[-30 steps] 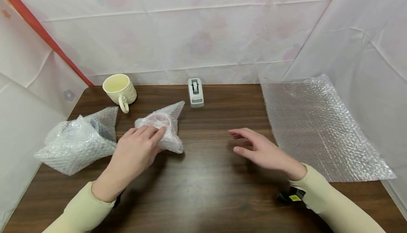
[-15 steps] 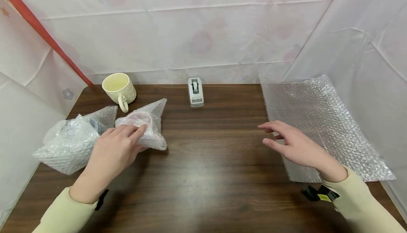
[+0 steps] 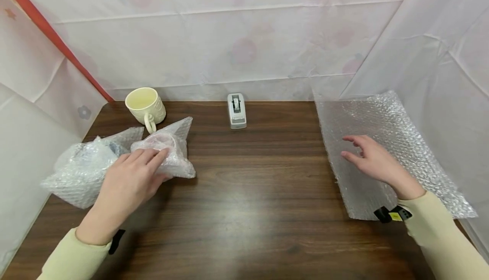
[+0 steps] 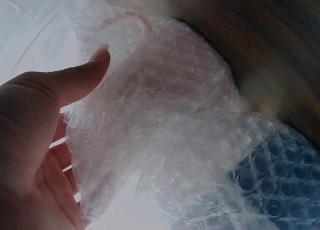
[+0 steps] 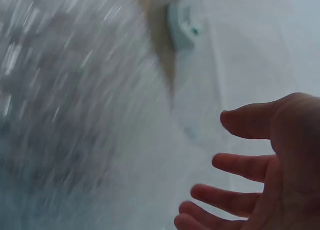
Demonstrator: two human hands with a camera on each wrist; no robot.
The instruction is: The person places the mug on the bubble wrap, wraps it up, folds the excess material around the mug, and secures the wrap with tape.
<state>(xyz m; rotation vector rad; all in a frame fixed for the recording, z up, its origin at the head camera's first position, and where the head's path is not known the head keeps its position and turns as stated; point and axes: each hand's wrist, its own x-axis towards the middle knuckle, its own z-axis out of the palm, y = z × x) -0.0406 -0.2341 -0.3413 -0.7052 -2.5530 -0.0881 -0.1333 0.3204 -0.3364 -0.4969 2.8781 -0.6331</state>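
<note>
- Left hand (image 3: 131, 178): fingers bent over the near side of a small bubble-wrapped bundle (image 3: 177, 165); thumb on one side of the wrap, fingers on the other, gripping it; a pinkish rim shows through the plastic.
- Right hand (image 3: 376, 161): fingers apart and loosely bent, thumb well off the forefinger; nothing in its grasp; it lies over the flat bubble-wrap sheet (image 3: 389, 123), contact not certain.
- Small bundle sits at left on the table, just beside a larger bubble-wrapped bundle (image 3: 76, 174); whether the two touch, cannot tell, hand in the way.
- Pale yellow mug (image 3: 143, 106) just behind the bundles; white tape dispenser (image 3: 237, 111) at the back edge.
- Room: a broad stretch of wood-grain table (image 3: 248, 186) between the hands; sheet reaches the right-hand cloth wall (image 3: 451, 102).
</note>
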